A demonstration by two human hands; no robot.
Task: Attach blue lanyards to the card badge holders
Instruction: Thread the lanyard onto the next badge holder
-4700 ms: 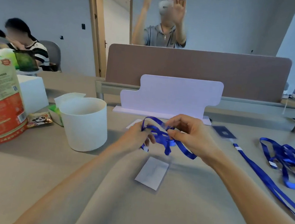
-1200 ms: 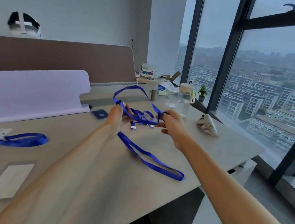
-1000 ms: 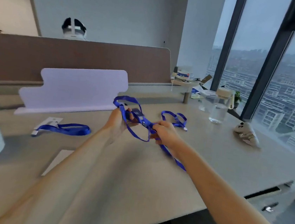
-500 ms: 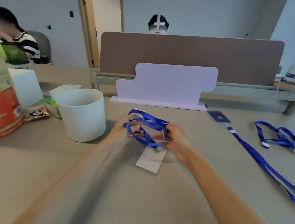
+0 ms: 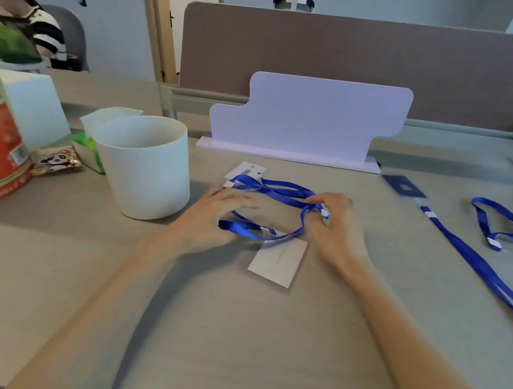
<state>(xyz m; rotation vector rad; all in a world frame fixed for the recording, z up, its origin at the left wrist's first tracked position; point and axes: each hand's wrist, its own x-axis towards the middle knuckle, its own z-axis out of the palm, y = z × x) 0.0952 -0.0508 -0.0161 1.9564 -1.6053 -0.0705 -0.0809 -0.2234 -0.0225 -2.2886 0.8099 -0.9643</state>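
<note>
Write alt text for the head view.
The right hand pinches a looped blue lanyard on a table, left hand touching its other end, at a white holder's far edge. A white tub stands left; more lanyards lie right.

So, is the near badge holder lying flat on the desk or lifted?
Flat. The badge holder rests on the desk, its face up; the blue lanyard crosses its top edge.

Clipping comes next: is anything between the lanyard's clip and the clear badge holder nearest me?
Nothing visible: the blue ribbon lanyard's metal clip lies at the top edge of the clear rectangular plastic badge holder.
</note>
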